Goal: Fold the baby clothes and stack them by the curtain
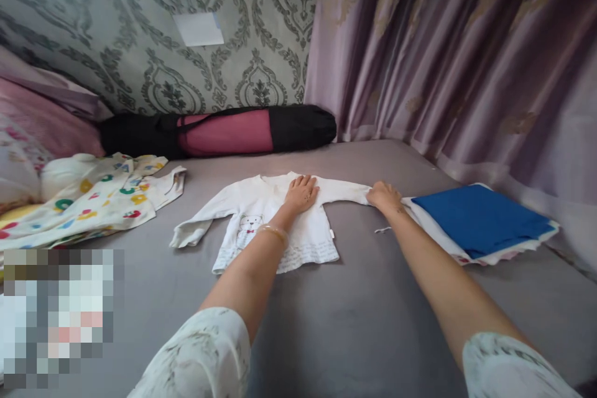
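Observation:
A small white long-sleeved shirt (317, 233) lies spread out on the grey sheet, a cartoon animal and lines of print on its lower front. My left hand (301, 191) rests flat on its upper chest, fingers stretched out. The end of the sleeve on the right is gripped in my right hand (383, 194), its fingers closed and the sleeve pulled out straight. On the other side, the left sleeve lies bent, its cuff toward me. Just right of my right hand sits a stack of folded cloth (482, 217) with a blue piece on top.
Patterned white clothes (112, 193) lie in a heap at the left. A long black and pink bag (224, 134) runs along the wallpapered wall. Purple curtains (420, 43) hang at the right. A blurred patch (60, 317) covers the lower left.

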Tool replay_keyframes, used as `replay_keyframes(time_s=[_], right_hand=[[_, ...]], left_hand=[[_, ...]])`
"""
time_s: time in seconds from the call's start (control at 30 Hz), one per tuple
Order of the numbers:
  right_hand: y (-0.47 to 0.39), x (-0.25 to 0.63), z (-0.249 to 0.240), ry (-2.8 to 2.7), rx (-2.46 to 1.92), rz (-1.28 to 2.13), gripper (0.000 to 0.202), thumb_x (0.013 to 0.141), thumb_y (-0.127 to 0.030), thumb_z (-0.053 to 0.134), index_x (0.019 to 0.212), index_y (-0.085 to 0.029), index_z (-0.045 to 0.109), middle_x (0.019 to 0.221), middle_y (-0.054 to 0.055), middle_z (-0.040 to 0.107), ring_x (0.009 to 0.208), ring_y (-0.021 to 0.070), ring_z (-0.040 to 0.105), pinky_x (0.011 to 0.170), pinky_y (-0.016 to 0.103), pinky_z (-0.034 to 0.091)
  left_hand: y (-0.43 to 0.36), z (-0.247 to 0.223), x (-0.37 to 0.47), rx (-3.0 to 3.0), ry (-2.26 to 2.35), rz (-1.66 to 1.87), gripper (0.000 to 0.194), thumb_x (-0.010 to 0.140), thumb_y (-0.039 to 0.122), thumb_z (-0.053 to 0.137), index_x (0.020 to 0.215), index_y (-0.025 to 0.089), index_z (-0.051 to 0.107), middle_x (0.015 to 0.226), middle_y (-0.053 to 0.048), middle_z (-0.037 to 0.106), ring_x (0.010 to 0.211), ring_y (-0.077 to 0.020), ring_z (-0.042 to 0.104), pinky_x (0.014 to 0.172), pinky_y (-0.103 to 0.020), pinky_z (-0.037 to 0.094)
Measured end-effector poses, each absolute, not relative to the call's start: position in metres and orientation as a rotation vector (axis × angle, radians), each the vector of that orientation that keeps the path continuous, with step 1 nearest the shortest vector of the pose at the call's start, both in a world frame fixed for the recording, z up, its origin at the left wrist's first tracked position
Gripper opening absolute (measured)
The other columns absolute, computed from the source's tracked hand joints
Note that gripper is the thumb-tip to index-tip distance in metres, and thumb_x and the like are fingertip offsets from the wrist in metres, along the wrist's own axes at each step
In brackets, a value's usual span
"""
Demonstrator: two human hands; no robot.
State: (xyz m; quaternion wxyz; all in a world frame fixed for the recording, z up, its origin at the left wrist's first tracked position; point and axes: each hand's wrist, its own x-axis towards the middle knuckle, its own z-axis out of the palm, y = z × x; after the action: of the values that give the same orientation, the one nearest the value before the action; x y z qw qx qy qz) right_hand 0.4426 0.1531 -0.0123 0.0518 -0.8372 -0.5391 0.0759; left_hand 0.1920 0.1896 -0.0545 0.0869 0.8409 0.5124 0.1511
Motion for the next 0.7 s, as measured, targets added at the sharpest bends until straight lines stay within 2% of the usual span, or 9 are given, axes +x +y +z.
replay_keyframes(time_s=[0.17,0.37,0.53,0.6,0.7], right_hand=[[0.145,0.436,-0.006,-1.459,-2.677,0.289,0.048,0.091,-0.034,0.048,0.128,-0.004,0.057,0.126,0.028,0.06,0.119,0.0351,0.057,0.096,0.044,0.045],[0.145,0.432,-0.006,-1.39,-2.665,0.302,0.045,0.09,-0.029,0.049,0.128,-0.006,0.056,0.125,0.025,0.061,0.119,0.0329,0.058,0.095,0.042,0.046],[0.143,0.425,-0.006,-1.374,-2.654,0.286,0.044,0.09,-0.025,0.047,0.13,-0.009,0.054,0.121,0.021,0.062,0.115,0.032,0.059,0.092,0.04,0.047],[0.139,0.418,-0.004,-1.494,-2.621,0.168,0.042,0.092,-0.018,0.043,0.132,-0.012,0.053,0.121,0.021,0.06,0.11,0.0299,0.061,0.089,0.039,0.048],[0.133,0.412,-0.004,-1.783,-2.525,-0.197,0.043,0.092,-0.007,0.031,0.125,-0.01,0.057,0.12,0.022,0.057,0.107,0.0281,0.06,0.09,0.039,0.044]], left_hand=[[0.189,-0.054,0.191,2.494,1.505,0.485,0.051,0.098,0.043,0.032,0.142,0.019,0.043,0.151,-0.01,0.041,0.14,-0.029,0.032,0.115,-0.045,0.024],[0.194,-0.058,0.189,2.404,1.48,0.675,0.048,0.098,0.041,0.033,0.136,0.016,0.049,0.145,-0.011,0.049,0.136,-0.0265,0.039,0.115,-0.043,0.028],[0.197,-0.059,0.187,2.397,1.468,0.73,0.043,0.099,0.032,0.031,0.131,0.016,0.054,0.14,-0.009,0.055,0.133,-0.0222,0.043,0.116,-0.038,0.028],[0.196,-0.058,0.187,2.408,1.48,0.67,0.044,0.099,0.03,0.029,0.135,0.018,0.052,0.144,-0.007,0.052,0.137,-0.0232,0.039,0.117,-0.04,0.025],[0.192,-0.055,0.188,2.415,1.513,0.547,0.05,0.1,0.036,0.025,0.141,0.02,0.046,0.151,-0.005,0.044,0.143,-0.0272,0.03,0.119,-0.046,0.02]])
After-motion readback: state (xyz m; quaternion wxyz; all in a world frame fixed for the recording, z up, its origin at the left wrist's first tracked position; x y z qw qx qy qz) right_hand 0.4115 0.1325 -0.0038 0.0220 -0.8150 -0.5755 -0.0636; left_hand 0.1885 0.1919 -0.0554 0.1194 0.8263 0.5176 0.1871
